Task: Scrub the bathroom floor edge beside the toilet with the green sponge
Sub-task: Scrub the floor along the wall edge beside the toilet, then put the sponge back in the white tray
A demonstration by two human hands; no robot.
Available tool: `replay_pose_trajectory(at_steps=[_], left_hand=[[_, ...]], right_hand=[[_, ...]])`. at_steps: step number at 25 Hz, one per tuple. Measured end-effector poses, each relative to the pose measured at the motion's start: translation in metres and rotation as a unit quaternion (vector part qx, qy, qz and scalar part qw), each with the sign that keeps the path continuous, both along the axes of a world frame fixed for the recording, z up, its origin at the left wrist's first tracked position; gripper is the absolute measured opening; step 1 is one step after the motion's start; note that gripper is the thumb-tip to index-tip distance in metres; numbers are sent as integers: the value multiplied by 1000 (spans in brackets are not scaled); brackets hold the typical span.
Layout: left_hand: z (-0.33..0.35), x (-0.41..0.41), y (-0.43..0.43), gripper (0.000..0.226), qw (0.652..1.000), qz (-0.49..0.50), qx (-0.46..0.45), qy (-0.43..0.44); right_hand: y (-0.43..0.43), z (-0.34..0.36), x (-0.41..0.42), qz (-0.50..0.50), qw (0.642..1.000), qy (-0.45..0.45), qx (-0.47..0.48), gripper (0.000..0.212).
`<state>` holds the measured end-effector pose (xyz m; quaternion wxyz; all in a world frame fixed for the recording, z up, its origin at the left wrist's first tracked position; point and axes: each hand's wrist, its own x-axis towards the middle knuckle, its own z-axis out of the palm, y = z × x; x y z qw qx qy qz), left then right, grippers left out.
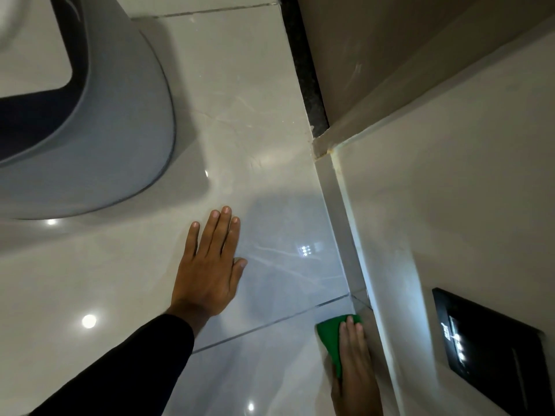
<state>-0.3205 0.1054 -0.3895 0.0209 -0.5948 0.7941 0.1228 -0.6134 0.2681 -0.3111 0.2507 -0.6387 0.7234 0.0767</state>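
We see a green sponge [329, 334] at about five o'clock in the view, lying flat on the glossy pale floor [255, 130], right against the low skirting strip [341, 223] at the foot of the wall [450, 175]. The right hand [354, 358] lies on top of the sponge with its fingers [350, 321] straight and close together, pressing it down flat rather than curling around it; the fingertips reach nearly to the sponge's far edge. A thin grout line [270, 324] crosses the floor just beyond the sponge.

At about six o'clock, nearer the middle, the left hand [210, 265] rests open and palm down on the floor, fingers together and pointing toward twelve o'clock, holding nothing. A black sleeve [120, 370] runs from its wrist to seven o'clock.

The rounded grey base of the toilet [120, 130] fills the view from nine to eleven o'clock, well apart from the sponge. At four o'clock a black panel [486, 352] sits on the wall. At one o'clock a dark strip [303, 70] runs along the floor's edge.
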Motion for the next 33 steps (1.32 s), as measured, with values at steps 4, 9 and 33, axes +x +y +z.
replay_pose_trajectory(at_steps=[4, 9, 33], left_hand=[[26, -1, -10, 77, 998, 0, 55, -6], [120, 48, 10, 82, 997, -9, 80, 1], [364, 350, -99, 81, 976, 203, 10, -74]], right_hand=[[-9, 16, -11, -26, 996, -54, 65, 66], [-46, 78, 40, -92, 988, -64, 102, 77], [-345, 297, 484, 245, 950, -113, -155, 66]])
